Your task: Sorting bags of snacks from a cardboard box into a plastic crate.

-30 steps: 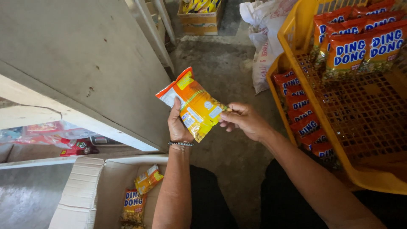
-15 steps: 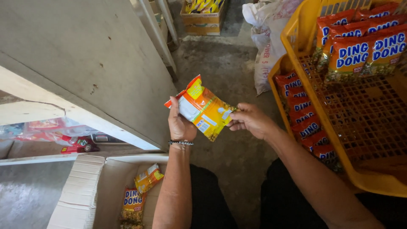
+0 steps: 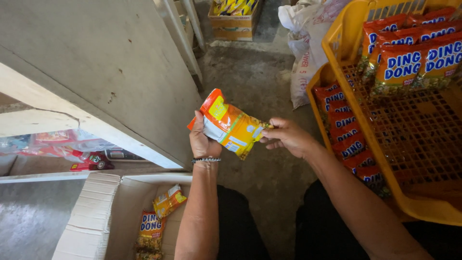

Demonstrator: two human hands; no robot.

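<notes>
While gripped by both hands [image 3: 204, 142], snack packet [image 3: 231, 124] tilted, long axis upper-left to lower-right.

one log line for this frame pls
left hand: holds orange snack packet | right hand: pinches packet end | white carton below | yellow crate right

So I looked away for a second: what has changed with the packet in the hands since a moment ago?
The orange packet has tipped: its top now points up-left and it lies flatter across. The left hand still holds it from behind, and the right hand still pinches its right end. The yellow crate and the white box stayed put.
</notes>
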